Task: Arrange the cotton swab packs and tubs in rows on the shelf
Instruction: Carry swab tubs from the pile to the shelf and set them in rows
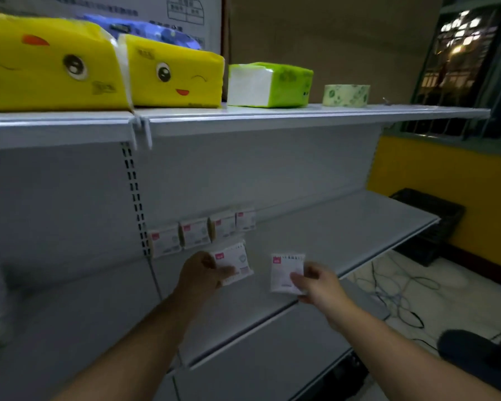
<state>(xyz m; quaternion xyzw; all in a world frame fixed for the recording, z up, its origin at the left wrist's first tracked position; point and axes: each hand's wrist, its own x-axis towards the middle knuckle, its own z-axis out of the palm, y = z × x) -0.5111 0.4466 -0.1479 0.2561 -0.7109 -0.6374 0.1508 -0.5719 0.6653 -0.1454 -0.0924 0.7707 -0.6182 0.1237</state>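
Note:
Several white cotton swab packs with pink corner labels (195, 233) stand in a row against the back panel of the grey middle shelf (344, 227). My left hand (200, 272) pinches another such pack (236, 263) just in front of that row, held upright over the shelf. To the right, my right hand (315, 282) pinches a second pack (284, 273) above the shelf, nearer the front edge. No tubs are in view.
The top shelf (301, 117) carries two yellow tissue packs (174, 73), a green tissue pack (269, 85) and a green roll (346, 95). A black crate (434, 224) sits on the floor at the right beside loose cables (396, 296). A slotted upright (135, 198) divides the shelving.

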